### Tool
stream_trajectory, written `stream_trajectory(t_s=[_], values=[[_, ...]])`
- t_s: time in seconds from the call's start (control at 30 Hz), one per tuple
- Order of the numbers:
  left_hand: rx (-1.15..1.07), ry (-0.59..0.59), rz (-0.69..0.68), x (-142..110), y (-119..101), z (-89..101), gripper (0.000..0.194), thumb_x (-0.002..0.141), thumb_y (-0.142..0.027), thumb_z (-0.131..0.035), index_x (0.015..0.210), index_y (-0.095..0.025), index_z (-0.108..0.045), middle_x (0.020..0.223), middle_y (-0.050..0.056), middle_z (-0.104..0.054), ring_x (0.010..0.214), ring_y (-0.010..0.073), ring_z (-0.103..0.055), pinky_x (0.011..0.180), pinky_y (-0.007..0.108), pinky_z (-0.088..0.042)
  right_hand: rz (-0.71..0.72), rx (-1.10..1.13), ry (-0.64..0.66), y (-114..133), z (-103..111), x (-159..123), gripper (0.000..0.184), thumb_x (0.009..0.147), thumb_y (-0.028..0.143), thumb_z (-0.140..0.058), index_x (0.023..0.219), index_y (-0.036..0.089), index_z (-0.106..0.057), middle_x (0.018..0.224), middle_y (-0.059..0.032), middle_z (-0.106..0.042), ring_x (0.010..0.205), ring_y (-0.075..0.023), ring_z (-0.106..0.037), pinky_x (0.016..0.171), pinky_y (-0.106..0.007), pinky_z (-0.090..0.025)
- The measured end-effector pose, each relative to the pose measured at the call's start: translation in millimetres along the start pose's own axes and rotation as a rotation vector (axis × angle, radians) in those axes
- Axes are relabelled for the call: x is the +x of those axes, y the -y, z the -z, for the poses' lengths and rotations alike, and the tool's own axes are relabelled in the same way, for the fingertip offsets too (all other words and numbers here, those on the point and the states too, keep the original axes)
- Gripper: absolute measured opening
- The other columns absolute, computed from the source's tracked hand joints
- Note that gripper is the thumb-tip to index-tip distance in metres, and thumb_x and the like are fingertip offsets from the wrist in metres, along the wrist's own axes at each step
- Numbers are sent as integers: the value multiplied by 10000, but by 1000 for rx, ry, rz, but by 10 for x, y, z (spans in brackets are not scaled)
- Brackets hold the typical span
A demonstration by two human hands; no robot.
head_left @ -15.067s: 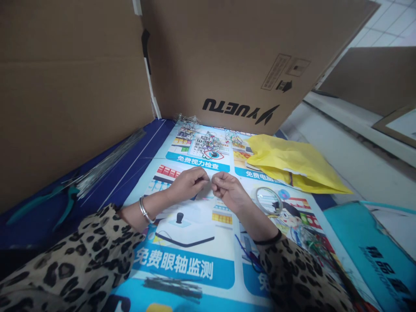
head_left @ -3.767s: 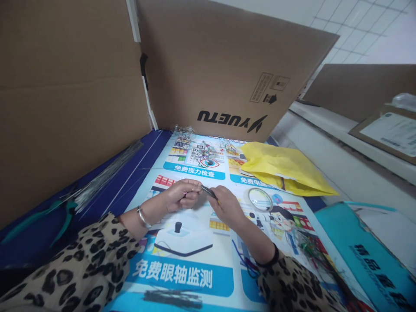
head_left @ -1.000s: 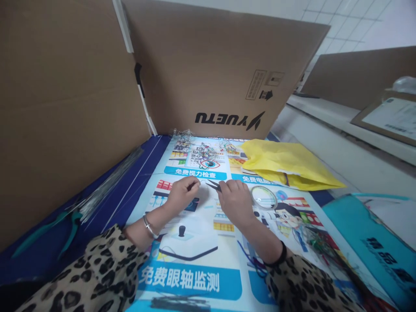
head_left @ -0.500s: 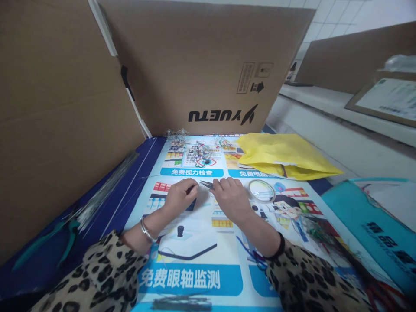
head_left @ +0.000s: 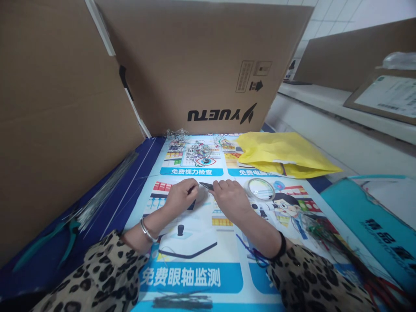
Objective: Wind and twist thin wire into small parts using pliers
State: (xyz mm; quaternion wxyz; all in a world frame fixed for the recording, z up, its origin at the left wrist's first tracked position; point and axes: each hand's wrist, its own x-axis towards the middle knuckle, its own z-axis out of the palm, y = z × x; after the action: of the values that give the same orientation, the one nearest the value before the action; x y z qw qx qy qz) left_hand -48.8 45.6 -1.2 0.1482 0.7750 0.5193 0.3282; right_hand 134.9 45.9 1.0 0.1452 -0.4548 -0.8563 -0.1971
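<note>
My right hand (head_left: 232,198) is wrapped round a tool whose handles are hidden in the palm. Only its dark, pointed jaws show, those of needle-nose pliers (head_left: 206,186), aimed left and closed together. Their tip comes close to the fingers of my left hand (head_left: 179,195). That hand is closed in a pinch, thumb against forefinger; whatever it may hold is too small or hidden to make out. Both hands are over the printed poster sheet (head_left: 224,242). A roll of clear tape (head_left: 249,189) lies just right of my right hand.
Fine wires (head_left: 107,186) and teal-handled pliers (head_left: 69,242) lie at left. Tangled wire pieces (head_left: 201,149) sit at the back, near a yellow bag (head_left: 276,149). Cut wires (head_left: 182,300) lie in front, and a red-handled tool (head_left: 373,286) at right. Cardboard (head_left: 201,65) stands behind.
The pliers' jaws were slightly apart and are now closed. Both hands have stayed almost in place; the view has shifted very slightly.
</note>
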Motion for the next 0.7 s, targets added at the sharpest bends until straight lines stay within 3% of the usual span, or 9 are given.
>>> stream_trajectory(t_s=[0.27,0.5,0.7], values=[[-20,-5,67,-3,1,-7,145,818,-222,-419,740,-195,-538,673,-17,-559,629,121,-492,602,217,-344,-30,13,5,-8,-1,-9,243,886,356,-456,868,144,-574,729,-76,-599,710,-209,-524,641,-331,-280],[-34,-20,122,-6,70,-48,219,824,-340,-487,995,-238,-577,706,-17,-624,601,131,-530,573,216,-357,-15,0,-11,-39,16,-12,252,894,354,-438,883,136,-566,733,-83,-578,725,-216,-499,650,-336,-267],[64,-31,62,-12,70,-38,200,862,-285,-427,905,-233,-614,858,8,-666,766,144,-585,682,222,-390,2,4,-47,-16,23,2,266,886,357,-453,899,126,-583,731,-87,-566,739,-219,-476,648,-334,-258]])
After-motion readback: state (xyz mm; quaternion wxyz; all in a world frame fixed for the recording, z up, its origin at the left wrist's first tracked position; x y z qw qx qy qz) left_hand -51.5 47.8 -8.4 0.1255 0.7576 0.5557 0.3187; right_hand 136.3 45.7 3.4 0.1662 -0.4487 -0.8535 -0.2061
